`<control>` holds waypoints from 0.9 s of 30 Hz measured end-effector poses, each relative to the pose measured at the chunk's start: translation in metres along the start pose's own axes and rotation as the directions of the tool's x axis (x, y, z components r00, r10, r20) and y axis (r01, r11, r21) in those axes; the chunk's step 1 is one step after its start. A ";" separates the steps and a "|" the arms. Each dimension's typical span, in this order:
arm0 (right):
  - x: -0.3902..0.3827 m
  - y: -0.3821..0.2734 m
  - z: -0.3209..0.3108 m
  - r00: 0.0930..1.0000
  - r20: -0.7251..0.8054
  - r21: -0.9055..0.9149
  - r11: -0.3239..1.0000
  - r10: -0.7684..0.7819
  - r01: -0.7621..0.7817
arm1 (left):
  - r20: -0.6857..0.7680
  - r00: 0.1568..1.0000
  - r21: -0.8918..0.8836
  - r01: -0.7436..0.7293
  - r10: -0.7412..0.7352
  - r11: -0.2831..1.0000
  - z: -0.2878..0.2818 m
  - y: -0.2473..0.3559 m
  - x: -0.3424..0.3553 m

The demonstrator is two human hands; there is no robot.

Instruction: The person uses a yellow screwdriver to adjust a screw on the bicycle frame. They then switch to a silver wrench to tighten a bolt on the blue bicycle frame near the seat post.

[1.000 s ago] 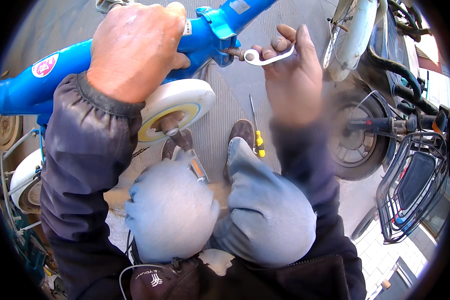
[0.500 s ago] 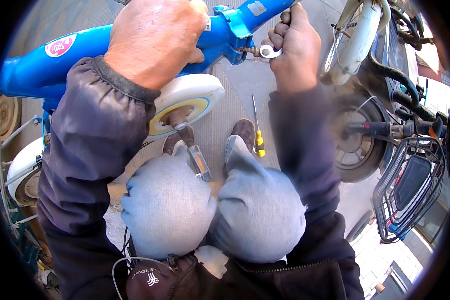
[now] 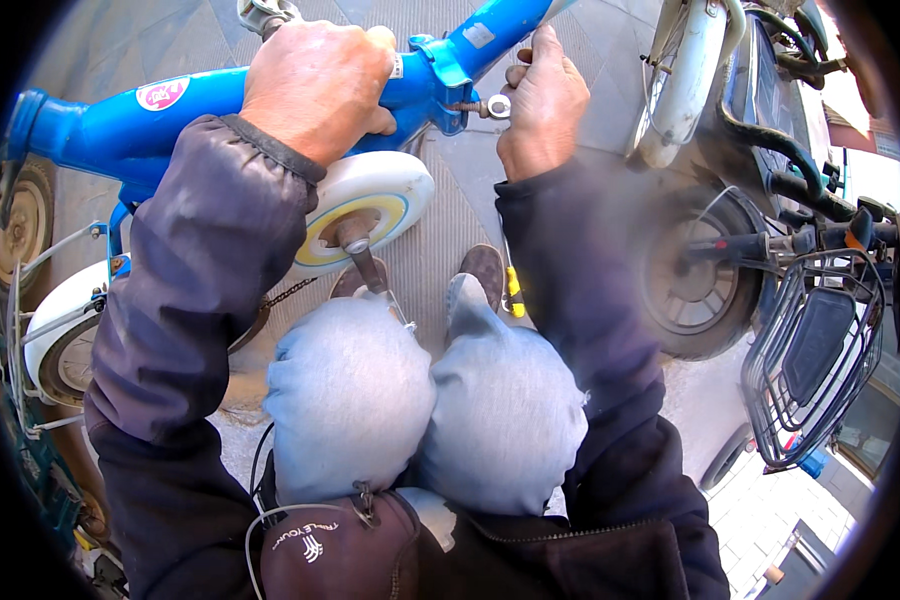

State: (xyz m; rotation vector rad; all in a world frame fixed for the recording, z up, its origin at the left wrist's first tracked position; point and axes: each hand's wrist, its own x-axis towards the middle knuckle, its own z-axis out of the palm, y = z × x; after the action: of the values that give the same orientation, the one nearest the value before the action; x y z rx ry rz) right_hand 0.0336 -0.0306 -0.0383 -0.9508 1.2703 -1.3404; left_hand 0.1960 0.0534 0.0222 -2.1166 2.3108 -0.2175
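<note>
My left hand (image 3: 315, 88) is closed over the top of a blue bicycle frame (image 3: 115, 135), just left of its hinge clamp (image 3: 450, 68). From that clamp a threaded bolt (image 3: 467, 106) sticks out to the right. At its end sits a pale lever piece (image 3: 499, 106) with a round eye. My right hand (image 3: 550, 108) closes on this piece with curled fingers, which hide most of it. Below the frame are a white guard disc (image 3: 410, 185) with a yellow ring and a crank arm (image 3: 363, 262), which ends by my left knee.
A yellow-handled screwdriver (image 3: 515, 292) lies on the paving by my right shoe (image 3: 483, 272), its shaft partly behind my sleeve. Close on the right stand a white fork fender (image 3: 685, 95), a dusty wheel (image 3: 705, 290) and a black wire basket (image 3: 810, 360). The bicycle's rear wheel (image 3: 65, 345) is at left.
My right hand and forearm have shifted left, now partly covering the screwdriver. The lever piece shows its round eye from a different angle. My left hand keeps its hold on the frame.
</note>
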 end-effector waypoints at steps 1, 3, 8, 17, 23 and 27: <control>0.002 0.001 -0.003 0.999 0.042 0.033 0.999 0.031 -0.032 | -0.008 1.000 -0.007 -0.002 0.002 1.000 0.000 -0.001 0.000; 0.006 0.001 -0.014 0.989 0.139 0.088 0.994 0.048 -0.061 | -0.010 1.000 -0.033 -0.009 0.009 0.999 0.000 -0.002 -0.001; 0.006 -0.007 -0.045 0.897 0.271 -0.324 0.845 -0.349 0.426 | -0.036 0.999 -0.041 -0.027 0.025 0.999 0.004 -0.002 -0.001; 0.020 -0.051 -0.065 0.791 0.528 -0.630 0.767 0.309 0.121 | 0.003 1.000 0.031 0.019 -0.019 0.999 0.003 0.001 -0.001; 0.015 -0.060 -0.055 0.708 0.506 -0.703 0.711 0.492 0.008 | -0.022 1.000 0.030 -0.018 0.019 0.999 0.003 -0.001 -0.001; 0.010 -0.057 -0.052 0.750 0.529 -0.607 0.795 0.397 0.007 | -0.056 0.998 0.031 -0.039 0.040 0.999 0.004 -0.002 -0.003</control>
State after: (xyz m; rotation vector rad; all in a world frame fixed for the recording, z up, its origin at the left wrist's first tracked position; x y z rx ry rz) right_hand -0.0274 -0.0349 0.0101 -1.4811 1.1904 -0.3426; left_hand 0.1987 0.0554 0.0184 -2.0756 2.3619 -0.3129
